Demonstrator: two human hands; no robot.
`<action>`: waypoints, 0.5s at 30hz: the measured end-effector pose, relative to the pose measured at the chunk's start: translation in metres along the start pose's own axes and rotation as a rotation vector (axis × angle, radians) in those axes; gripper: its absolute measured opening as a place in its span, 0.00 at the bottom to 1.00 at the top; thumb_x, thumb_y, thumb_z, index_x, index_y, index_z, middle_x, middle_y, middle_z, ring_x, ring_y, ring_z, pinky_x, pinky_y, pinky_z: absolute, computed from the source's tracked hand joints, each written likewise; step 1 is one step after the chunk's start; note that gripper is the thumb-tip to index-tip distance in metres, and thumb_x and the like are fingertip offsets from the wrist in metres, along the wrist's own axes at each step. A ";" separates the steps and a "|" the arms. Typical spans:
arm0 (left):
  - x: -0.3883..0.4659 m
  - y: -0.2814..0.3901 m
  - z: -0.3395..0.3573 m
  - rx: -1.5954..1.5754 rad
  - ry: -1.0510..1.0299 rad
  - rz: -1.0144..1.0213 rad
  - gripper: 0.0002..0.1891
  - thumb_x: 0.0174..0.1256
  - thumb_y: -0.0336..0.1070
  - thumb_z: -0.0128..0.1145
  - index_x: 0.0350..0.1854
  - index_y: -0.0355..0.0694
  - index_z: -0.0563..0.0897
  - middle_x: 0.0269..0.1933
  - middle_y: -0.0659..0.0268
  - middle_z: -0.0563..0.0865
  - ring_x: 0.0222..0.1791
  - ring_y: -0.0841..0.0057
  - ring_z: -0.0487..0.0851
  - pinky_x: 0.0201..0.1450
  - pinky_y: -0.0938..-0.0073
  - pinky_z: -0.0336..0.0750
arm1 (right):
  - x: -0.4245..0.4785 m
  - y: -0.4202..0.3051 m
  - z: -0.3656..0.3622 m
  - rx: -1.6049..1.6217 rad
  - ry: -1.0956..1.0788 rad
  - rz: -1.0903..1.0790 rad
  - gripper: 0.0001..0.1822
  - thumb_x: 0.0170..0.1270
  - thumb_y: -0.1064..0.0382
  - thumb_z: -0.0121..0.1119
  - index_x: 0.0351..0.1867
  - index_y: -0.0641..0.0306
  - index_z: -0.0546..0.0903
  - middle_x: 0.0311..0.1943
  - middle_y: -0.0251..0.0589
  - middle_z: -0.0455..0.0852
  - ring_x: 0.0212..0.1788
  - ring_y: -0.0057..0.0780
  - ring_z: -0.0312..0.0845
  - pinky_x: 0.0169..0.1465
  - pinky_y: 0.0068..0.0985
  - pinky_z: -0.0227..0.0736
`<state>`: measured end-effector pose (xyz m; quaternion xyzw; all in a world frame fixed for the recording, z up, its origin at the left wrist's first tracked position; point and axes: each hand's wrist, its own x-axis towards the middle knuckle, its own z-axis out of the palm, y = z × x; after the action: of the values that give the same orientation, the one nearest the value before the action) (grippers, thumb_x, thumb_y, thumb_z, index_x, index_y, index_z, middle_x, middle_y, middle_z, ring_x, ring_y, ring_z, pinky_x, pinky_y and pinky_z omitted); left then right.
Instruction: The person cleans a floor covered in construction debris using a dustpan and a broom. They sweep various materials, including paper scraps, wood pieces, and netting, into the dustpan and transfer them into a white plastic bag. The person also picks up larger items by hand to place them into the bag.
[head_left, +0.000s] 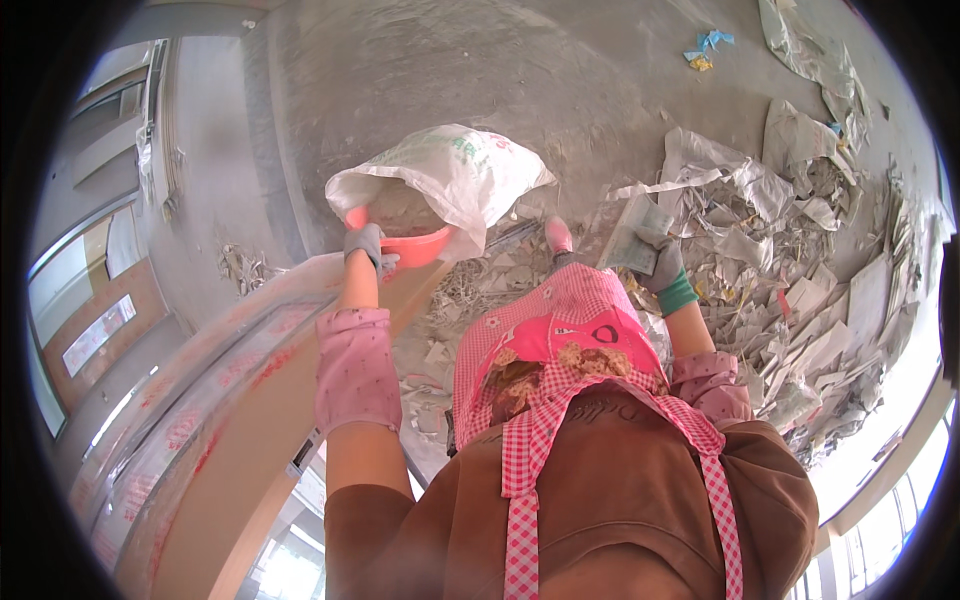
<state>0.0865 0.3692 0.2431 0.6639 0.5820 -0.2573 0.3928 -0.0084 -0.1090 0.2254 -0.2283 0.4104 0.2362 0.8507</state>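
Observation:
My left hand (364, 244), in a grey glove, grips the edge of a coral-pink plastic basin or scoop (417, 249). Its rim is at the mouth of a white woven sack (457, 169) that bears printed writing and lies on its side on the floor. How far the pink thing reaches inside cannot be told. My right hand (661, 264) wears a grey glove with a green cuff. Between its fingers and thumb is a flat greyish piece of board (637, 234), held over the edge of a rubble heap.
Torn board scraps and debris (795, 300) cover the floor at right, with crumpled plastic sheeting (757, 180) on top. A door-like panel (247, 405) wrapped in printed film stands at left. Blue and yellow scraps (708, 46) lie farther off on the concrete floor (525, 67).

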 end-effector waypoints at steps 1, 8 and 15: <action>-0.002 0.008 0.002 0.061 0.015 0.017 0.16 0.59 0.30 0.46 0.45 0.24 0.74 0.40 0.39 0.80 0.29 0.48 0.85 0.23 0.60 0.81 | 0.001 0.000 -0.003 0.005 0.013 -0.001 0.17 0.59 0.67 0.54 0.51 0.65 0.75 0.43 0.44 0.84 0.42 0.40 0.83 0.47 0.39 0.81; 0.034 0.040 -0.019 0.191 -0.069 -0.012 0.13 0.56 0.30 0.50 0.40 0.27 0.77 0.44 0.43 0.80 0.33 0.49 0.85 0.29 0.54 0.84 | 0.002 0.009 0.026 -0.225 0.003 -0.088 0.16 0.59 0.69 0.55 0.49 0.68 0.76 0.41 0.44 0.84 0.38 0.36 0.84 0.41 0.33 0.83; 0.055 0.032 -0.016 0.505 0.009 0.050 0.17 0.54 0.35 0.50 0.40 0.29 0.83 0.45 0.45 0.84 0.45 0.58 0.85 0.45 0.60 0.80 | 0.042 0.023 0.065 -1.225 0.041 -0.499 0.16 0.59 0.63 0.56 0.48 0.67 0.79 0.36 0.44 0.85 0.36 0.37 0.84 0.39 0.33 0.78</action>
<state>0.1263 0.4129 0.2153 0.7562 0.4845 -0.3818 0.2184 0.0398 -0.0442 0.2235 -0.7635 0.1529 0.2184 0.5882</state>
